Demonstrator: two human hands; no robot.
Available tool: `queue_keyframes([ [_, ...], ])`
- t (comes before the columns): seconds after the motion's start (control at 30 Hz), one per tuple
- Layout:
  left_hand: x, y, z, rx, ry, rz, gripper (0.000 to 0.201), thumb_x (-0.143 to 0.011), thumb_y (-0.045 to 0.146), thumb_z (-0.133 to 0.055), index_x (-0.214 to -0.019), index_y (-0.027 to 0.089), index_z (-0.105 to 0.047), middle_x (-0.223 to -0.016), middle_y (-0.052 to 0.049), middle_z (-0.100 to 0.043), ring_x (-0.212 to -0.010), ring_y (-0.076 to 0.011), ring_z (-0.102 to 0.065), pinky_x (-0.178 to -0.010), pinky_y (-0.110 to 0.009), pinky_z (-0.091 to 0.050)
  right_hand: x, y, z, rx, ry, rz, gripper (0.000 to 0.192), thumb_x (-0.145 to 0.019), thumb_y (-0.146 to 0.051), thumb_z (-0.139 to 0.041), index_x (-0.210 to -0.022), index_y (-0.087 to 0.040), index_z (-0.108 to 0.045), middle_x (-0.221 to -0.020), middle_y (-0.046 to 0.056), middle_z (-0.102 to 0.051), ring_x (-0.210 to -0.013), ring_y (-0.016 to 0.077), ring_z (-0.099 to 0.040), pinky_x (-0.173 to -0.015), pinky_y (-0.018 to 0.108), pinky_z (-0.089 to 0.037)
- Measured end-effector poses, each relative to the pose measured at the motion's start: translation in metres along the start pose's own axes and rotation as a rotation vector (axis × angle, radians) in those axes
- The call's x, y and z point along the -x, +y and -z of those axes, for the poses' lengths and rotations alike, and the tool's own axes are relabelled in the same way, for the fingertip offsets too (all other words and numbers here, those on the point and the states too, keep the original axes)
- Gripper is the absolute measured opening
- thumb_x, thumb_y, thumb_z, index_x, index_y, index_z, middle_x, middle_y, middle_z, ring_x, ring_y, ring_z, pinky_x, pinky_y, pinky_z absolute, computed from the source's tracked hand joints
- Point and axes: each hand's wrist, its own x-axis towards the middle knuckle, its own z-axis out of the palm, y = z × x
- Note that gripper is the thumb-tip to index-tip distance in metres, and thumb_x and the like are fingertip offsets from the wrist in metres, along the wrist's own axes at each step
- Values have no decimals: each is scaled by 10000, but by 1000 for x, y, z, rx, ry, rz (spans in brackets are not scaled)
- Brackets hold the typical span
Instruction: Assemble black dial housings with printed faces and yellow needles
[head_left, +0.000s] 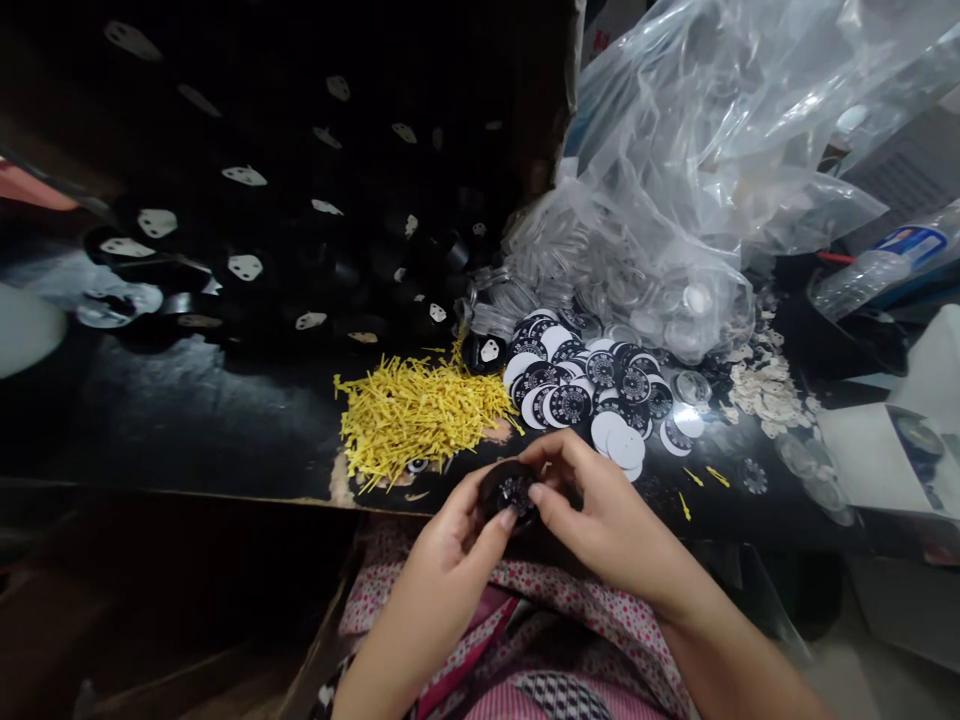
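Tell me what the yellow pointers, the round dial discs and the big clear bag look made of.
Small yellow pointers: likely moulded plastic, uniform matte colour. Round black-and-white printed dial discs: thin flat card or plastic, hard to tell. Big clear crumpled bag: glossy plastic film, creased and see-through.

No legible text on the dial discs [592,385] or bottle label [911,243]

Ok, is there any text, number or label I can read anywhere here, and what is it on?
None can be read.
Printed discs: ringed markings, too small to read.
Black part held by left hand and right hand: markings too small.
Bottle: blue label, blurred.
Paper: print, unreadable.
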Motion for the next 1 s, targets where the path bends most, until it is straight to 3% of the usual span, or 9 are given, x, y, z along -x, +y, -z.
queue_keyframes([
  [0.1,3,-1,8,-18,88,0,351,-812,347,-714,-1147,249,-692,-1186,-72,-712,-1168,-283,-630,-1032,-395,-475,-7,1,1,127,-6,60,158,-911,-181,-553,-1060,-209,-597,-974,24,-688,-846,153,-629,-753,295,-480],
  [0.2,3,1,12,114,180,17,405,-823,357,-706,-1206,238,-651,-1214,-70,-703,-1146,-273,-644,-1062,-422,-453,-28,0,1,569,89,76,123,-936,-225,-537,-954,-180,-650,-939,69,-700,-886,224,-629,-793,376,-435],
  [0.27,3,5,8,235,213,26,413,-833,345,-700,-1223,227,-637,-1243,-74,-692,-1175,-266,-629,-1077,-416,-443,-42,0,-2,852,130,78,146,-936,-225,-523,-916,-159,-652,-934,104,-693,-890,270,-622,-792,419,-402],
  [0.37,-2,12,-2,405,269,20,366,-842,315,-694,-1193,218,-653,-1231,-75,-701,-1213,-245,-606,-1075,-369,-450,-51,-1,-6,1002,105,103,151,-933,-229,-517,-890,-149,-638,-912,113,-687,-854,276,-621,-772,415,-379],
  [0.53,-15,19,-14,514,231,-18,296,-838,271,-700,-1123,193,-703,-1210,-85,-709,-1203,-254,-613,-1058,-380,-474,-43,-2,-9,811,97,125,159,-937,-275,-541,-860,-169,-632,-890,64,-683,-839,223,-613,-772,367,-365],
  [0.73,-12,25,-9,561,202,-23,247,-871,292,-662,-1074,160,-710,-1154,-114,-731,-1184,-260,-628,-1035,-383,-494,-26,-5,-5,679,160,247,144,-936,-277,-567,-858,-177,-636,-887,56,-650,-852,209,-571,-787,359,-358],
  [1.0,-16,21,-10,416,224,-100,364,-858,300,-664,-1220,275,-636,-1151,-40,-725,-1163,-243,-640,-1053,-394,-468,-16,-19,-6,287,122,269,116,-946,-236,-542,-867,-207,-623,-856,14,-595,-851,163,-568,-773,316,-390],
])
